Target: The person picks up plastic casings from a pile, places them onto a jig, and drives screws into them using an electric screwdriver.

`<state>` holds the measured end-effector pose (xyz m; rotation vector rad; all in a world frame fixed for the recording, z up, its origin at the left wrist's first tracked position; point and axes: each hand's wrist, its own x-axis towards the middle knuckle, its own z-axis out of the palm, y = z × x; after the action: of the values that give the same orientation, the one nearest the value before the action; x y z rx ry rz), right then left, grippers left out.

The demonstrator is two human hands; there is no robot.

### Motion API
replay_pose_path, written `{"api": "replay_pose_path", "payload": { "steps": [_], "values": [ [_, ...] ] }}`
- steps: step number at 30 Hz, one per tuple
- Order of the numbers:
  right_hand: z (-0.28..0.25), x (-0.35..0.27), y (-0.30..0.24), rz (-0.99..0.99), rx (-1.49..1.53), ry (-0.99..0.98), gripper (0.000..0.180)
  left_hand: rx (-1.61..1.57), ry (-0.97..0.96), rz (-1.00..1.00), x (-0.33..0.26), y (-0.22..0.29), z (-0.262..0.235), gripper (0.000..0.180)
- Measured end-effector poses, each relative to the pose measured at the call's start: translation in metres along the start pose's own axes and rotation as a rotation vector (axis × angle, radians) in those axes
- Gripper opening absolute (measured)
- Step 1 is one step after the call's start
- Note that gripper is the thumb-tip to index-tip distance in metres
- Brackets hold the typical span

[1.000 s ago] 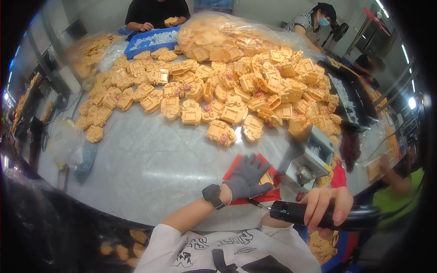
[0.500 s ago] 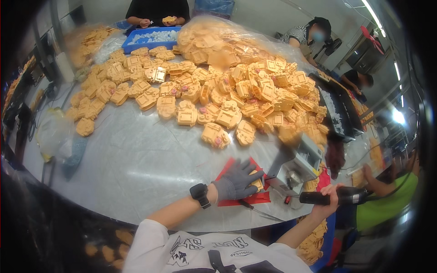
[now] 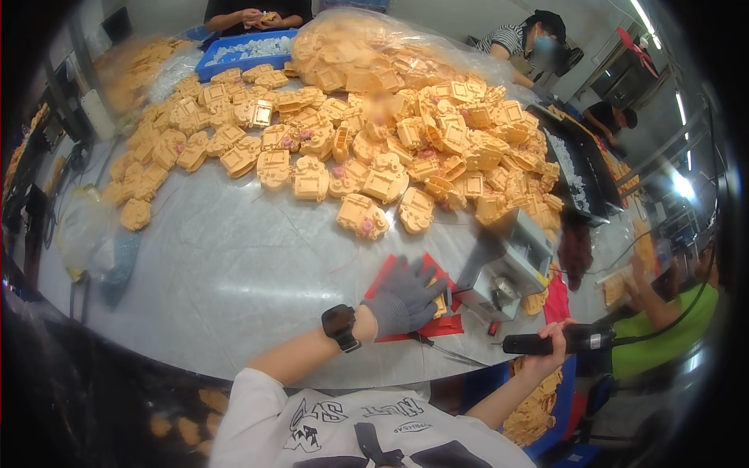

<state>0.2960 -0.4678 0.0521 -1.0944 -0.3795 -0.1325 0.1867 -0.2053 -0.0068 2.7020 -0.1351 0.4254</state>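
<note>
My left hand (image 3: 406,296), in a grey glove with a black watch on the wrist, presses down on an orange plastic part (image 3: 439,300) lying on a red mat (image 3: 409,331). Most of that part is hidden under the glove. My right hand (image 3: 550,351) is bare and grips a black electric screwdriver (image 3: 566,341), held level past the table's near right edge, away from the mat. A large heap of orange plastic parts (image 3: 367,148) covers the far half of the grey table (image 3: 234,265).
A grey metal box device (image 3: 507,265) stands just right of the mat. A blue tray (image 3: 242,51) and a clear bag of parts (image 3: 367,47) lie at the back. Other people work at the far edge and at the right, one in a green shirt (image 3: 663,327).
My right hand has swung the screwdriver out from in front of my chest to the right and lower. My left hand has stayed on the part on the mat.
</note>
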Motion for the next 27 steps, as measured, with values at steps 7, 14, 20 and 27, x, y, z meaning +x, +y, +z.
{"api": "replay_pose_path", "payload": {
  "steps": [7,14,20,27],
  "values": [
    [0.001,0.002,0.005,0.001,0.005,0.036,0.034,-0.073,0.193,-0.018,0.0,0.01,0.002,0.058],
    [0.009,0.002,0.01,-0.004,0.003,0.001,0.036,-0.12,0.117,0.001,-0.005,0.002,0.0,0.062],
    [0.007,-0.003,0.011,0.002,-0.025,0.02,0.036,-0.134,-0.068,-0.039,0.006,-0.007,-0.001,0.064],
    [-0.004,-0.001,0.011,0.005,0.005,0.071,0.034,-0.278,-0.026,-0.036,-0.003,0.002,0.005,0.067]
  ]
}}
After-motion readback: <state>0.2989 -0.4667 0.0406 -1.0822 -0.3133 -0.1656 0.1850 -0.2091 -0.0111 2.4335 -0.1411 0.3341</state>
